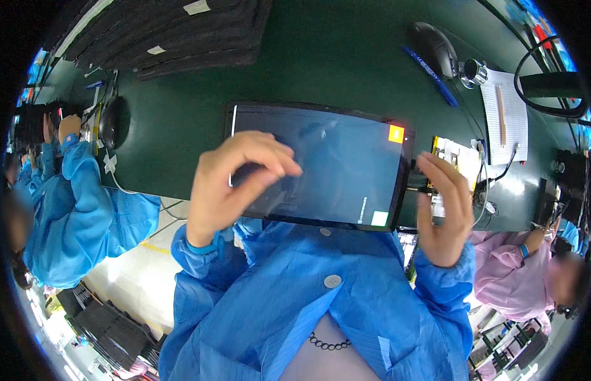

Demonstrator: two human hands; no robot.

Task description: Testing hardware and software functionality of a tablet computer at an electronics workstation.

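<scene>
While your left hand [229, 184] pinches fingertips together over the dark rectangular glass-fronted tablet [321, 165] at the green bench [321, 57] edge, your right hand [445, 209] rests open at its cabled side. It looks stiff, slick and fragile; hold its edges.

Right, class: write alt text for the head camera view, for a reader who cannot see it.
A person in a blue coat holds a dark tablet screen over a green workbench, left hand pinching above its left part, right hand at its right edge beside a cable connector.
</scene>
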